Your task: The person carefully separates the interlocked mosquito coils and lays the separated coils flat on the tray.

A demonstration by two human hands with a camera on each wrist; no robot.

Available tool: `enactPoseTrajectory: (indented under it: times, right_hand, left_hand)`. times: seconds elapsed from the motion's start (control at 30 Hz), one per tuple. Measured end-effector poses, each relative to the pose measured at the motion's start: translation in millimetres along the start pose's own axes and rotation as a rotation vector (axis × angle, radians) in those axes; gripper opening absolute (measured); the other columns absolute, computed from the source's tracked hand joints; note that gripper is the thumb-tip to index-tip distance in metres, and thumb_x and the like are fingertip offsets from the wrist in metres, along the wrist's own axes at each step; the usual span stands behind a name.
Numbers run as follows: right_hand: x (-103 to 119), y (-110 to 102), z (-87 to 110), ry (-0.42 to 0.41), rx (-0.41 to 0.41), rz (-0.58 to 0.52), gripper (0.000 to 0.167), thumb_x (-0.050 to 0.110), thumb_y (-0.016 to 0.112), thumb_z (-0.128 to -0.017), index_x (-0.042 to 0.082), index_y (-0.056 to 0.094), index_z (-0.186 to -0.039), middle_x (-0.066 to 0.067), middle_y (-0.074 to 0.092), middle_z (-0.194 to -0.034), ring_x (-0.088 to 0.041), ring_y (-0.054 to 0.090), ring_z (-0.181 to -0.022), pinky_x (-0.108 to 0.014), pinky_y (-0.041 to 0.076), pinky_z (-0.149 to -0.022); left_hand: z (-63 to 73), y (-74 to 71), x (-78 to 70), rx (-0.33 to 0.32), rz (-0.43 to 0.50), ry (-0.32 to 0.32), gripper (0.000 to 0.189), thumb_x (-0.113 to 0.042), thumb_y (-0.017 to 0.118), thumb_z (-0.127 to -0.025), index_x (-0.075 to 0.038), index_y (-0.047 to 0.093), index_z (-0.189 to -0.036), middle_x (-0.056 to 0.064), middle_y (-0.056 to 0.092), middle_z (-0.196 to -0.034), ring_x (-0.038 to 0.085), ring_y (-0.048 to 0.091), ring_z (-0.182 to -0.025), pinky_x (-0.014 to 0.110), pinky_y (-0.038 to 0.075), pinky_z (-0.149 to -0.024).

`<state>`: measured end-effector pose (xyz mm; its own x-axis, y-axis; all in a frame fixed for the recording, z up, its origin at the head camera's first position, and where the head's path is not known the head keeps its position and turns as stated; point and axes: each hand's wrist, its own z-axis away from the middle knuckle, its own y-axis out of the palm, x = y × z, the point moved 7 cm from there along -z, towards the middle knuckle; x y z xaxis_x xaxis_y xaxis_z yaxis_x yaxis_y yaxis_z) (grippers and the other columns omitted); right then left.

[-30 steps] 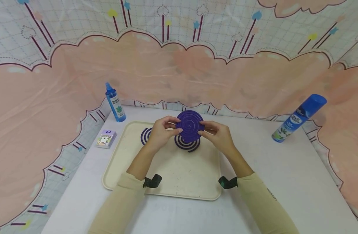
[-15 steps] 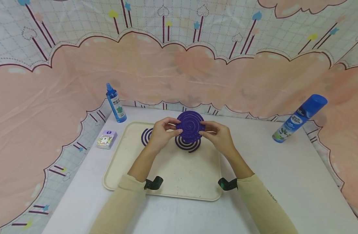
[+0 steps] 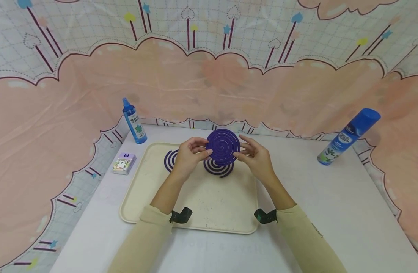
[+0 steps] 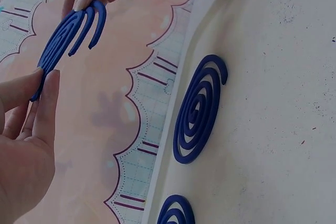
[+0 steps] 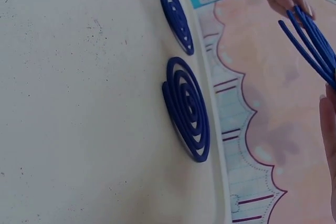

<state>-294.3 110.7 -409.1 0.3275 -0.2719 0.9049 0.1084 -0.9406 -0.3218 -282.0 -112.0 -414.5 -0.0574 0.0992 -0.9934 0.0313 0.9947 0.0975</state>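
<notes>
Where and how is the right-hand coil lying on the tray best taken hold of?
Probably by opposite outer edges, from above and the near side. The right-hand coil lies flat on the tray, its thin loops spaced apart and perhaps bendable, while the tray's raised rim runs close along its far side.

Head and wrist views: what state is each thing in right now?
Held coil: held up, outer strands splayed apart
Left hand: pinching the held coil
Right hand: holding its opposite edge
Tray: lying flat, specked
Left tray coil: wound, lying flat
Right tray coil: wound, lying flat
Pump bottle: standing upright
Spray can: standing, capped
Small box: opened or closed, cannot tell
</notes>
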Motion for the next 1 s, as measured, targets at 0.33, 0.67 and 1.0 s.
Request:
enactPoseTrajectory:
  times: [0.33, 0.67, 1.0]
  right_hand:
    - [-1.2, -0.6, 0.9, -0.033, -0.014, -0.079, 0.048, 0.000, 0.076, -0.088, 0.000, 0.063, -0.135, -0.025, 0.067, -0.124, 0.004, 0.070, -0.083, -0.018, 0.062, -0.072]
    - [0.1, 0.8, -0.9, -0.055, 0.068, -0.068, 0.039, 0.002, 0.069, -0.094, -0.002, 0.064, -0.133, -0.028, 0.069, -0.116, 0.002, 0.068, -0.087, -0.019, 0.062, -0.073]
    - [-3.1, 1.0, -1.3, -0.034, 0.071, -0.045, 0.023, 0.009, 0.069, -0.097, -0.003, 0.066, -0.116, -0.026, 0.072, -0.114, 0.001, 0.069, -0.097, -0.014, 0.059, -0.080]
  left_hand:
    - [0.4, 3.1, 5.7, -0.011, 0.039, -0.024, 0.033, 0.012, 0.069, -0.089, 0.009, 0.058, -0.119, -0.002, 0.066, -0.090, 0.004, 0.066, -0.077, 0.021, 0.063, -0.070]
    - [-2.9, -3.0, 5.4, -0.036, -0.108, -0.009, 0.019, 0.005, 0.071, -0.091, 0.005, 0.062, -0.108, 0.010, 0.071, -0.105, 0.002, 0.069, -0.078, 0.021, 0.062, -0.070]
    - [1.0, 6.3, 7.6, 0.134, -0.242, -0.033, 0.021, 0.001, 0.073, -0.091, 0.003, 0.073, -0.111, 0.020, 0.073, -0.116, 0.003, 0.068, -0.082, 0.023, 0.062, -0.073]
